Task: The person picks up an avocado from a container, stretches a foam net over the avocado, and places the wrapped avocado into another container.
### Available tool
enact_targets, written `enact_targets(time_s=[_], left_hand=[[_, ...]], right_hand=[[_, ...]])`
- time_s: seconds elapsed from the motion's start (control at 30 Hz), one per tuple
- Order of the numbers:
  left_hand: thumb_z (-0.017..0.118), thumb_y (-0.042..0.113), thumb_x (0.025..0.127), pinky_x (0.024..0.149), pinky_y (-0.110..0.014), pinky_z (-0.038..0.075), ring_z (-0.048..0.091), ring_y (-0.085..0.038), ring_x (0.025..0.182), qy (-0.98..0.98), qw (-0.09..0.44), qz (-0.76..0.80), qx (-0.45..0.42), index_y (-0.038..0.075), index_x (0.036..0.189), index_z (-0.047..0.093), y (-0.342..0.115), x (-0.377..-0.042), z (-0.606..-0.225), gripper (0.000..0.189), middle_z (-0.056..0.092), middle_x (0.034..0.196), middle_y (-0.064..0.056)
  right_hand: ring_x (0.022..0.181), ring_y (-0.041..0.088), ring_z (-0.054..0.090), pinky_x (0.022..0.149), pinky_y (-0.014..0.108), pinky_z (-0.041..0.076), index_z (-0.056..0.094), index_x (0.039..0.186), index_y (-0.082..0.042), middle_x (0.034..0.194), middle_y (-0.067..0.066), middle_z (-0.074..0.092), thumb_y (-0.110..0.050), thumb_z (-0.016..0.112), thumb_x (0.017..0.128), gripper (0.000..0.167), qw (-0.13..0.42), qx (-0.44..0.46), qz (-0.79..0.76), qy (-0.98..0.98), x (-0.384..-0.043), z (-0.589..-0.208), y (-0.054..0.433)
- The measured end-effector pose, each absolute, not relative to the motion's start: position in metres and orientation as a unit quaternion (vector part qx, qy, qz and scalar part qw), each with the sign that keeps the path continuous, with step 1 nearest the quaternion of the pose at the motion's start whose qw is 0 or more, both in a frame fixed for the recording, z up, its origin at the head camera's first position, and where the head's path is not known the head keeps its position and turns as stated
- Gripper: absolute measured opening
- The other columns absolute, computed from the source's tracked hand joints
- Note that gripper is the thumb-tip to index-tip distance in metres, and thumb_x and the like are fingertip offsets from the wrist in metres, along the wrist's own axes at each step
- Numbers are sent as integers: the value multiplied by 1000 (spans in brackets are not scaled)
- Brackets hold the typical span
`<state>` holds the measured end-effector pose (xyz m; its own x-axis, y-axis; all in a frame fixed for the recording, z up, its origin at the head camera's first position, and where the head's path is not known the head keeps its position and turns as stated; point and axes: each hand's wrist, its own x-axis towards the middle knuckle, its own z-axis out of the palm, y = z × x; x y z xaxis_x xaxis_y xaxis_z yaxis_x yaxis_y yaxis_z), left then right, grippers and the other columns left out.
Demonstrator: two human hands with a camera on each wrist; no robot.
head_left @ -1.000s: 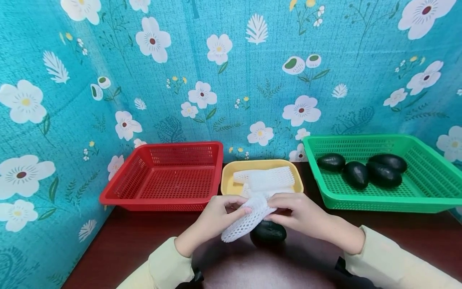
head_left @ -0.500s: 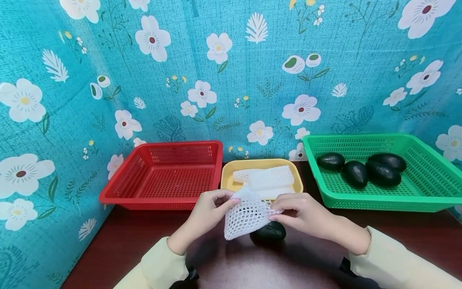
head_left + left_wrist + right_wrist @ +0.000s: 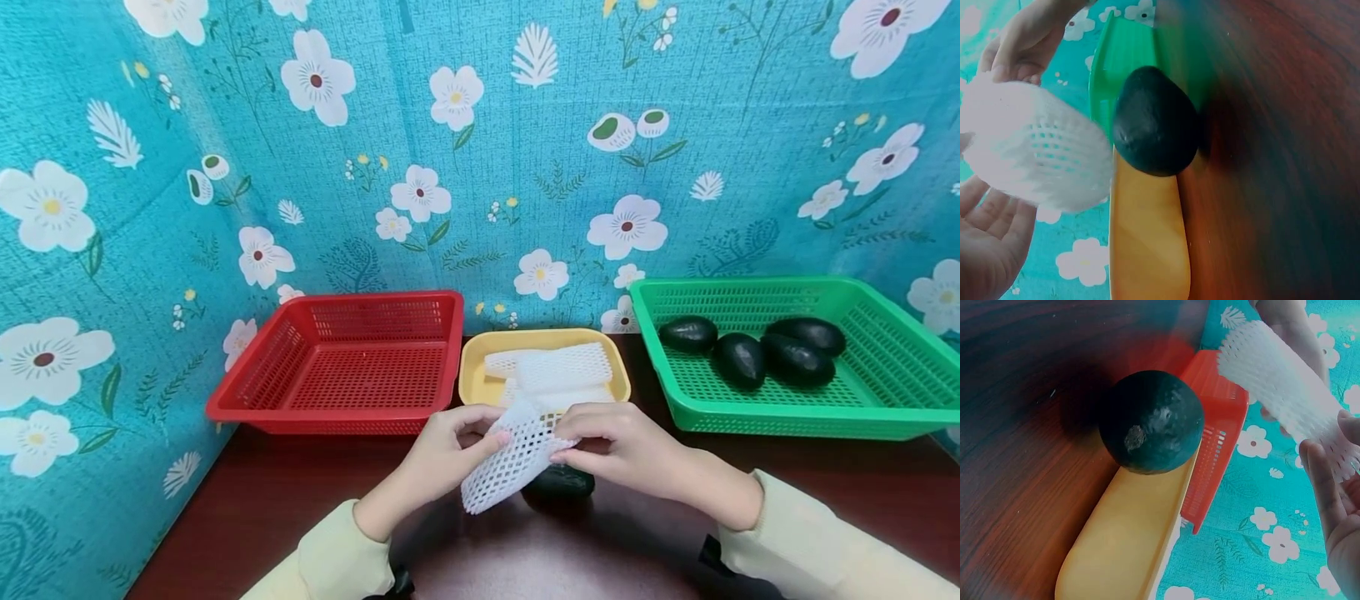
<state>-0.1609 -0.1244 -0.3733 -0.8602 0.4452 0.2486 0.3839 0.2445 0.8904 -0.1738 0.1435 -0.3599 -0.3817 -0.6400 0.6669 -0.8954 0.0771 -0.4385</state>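
A white foam net sleeve (image 3: pixel 513 461) is stretched between both hands, above the table. My left hand (image 3: pixel 453 450) pinches its left side between thumb and fingers. At its open upper right end, my right hand (image 3: pixel 626 442) grips the edge. Just below and behind the sleeve, a dark avocado (image 3: pixel 561 483) lies on the table, partly covered by the sleeve in the head view. Both wrist views show that avocado (image 3: pixel 1155 122) whole, with a brown stem spot on its end (image 3: pixel 1135 438) in the right wrist view. Neither hand touches it.
A yellow tray (image 3: pixel 471 375) holding more foam sleeves (image 3: pixel 566 371) stands behind the hands. To its left is a red basket (image 3: pixel 337 425); to its right, a green basket (image 3: pixel 795 421) holds several avocados (image 3: pixel 738 360). A flowered blue cloth (image 3: pixel 480 208) hangs behind everything.
Over the last second the sleeve was spread wide, then tilted with its closed-looking end down to the left. The hands parted slightly and came closer again. The avocado stayed put.
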Motion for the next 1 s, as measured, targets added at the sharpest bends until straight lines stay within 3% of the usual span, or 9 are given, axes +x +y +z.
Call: enact_targets(time_s=[0.07,0.17,0.4,0.63,0.83,1.0], left_hand=[[73,18,98,84,-30,58,71,-16,96,775,48,567,273,5,130,68,-123,-159,-372,35,73,114,-7],[77,19,94,84,-32,59,70,-16,97,769,63,570,284,9,133,67,-121,-157,-370,41,72,116,-4],[78,13,92,78,-31,60,72,-12,88,775,55,569,270,4,117,75,-117,-156,-371,27,75,109,-6],[78,17,92,69,-26,58,70,-11,77,796,25,551,248,4,106,79,-120,-156,-367,19,77,100,-6],[77,16,93,61,-23,51,62,-11,70,813,4,531,239,4,100,79,-127,-160,-364,14,76,93,-3],[76,15,93,60,-23,49,61,-11,69,820,-5,523,233,4,101,79,-131,-162,-363,13,75,91,-2]], right_hand=[[80,9,65,67,17,55,77,98,-13,94,-4,73,-28,73,95,16,158,533,416,-720,-173,-359,142],[79,8,64,66,16,54,77,100,-13,95,-4,73,-29,73,95,17,164,528,417,-722,-172,-359,140],[87,11,68,72,20,57,75,106,-9,101,0,74,-31,76,91,27,154,534,418,-718,-171,-357,141],[69,3,60,60,13,51,77,92,-12,86,-6,72,-31,72,96,20,182,540,403,-716,-174,-355,149],[63,-1,54,56,11,46,78,92,-18,82,-11,69,-31,74,94,14,178,524,398,-732,-172,-356,155],[64,0,56,56,11,48,77,93,-16,82,-7,70,-28,76,93,11,179,534,394,-727,-172,-358,155]])
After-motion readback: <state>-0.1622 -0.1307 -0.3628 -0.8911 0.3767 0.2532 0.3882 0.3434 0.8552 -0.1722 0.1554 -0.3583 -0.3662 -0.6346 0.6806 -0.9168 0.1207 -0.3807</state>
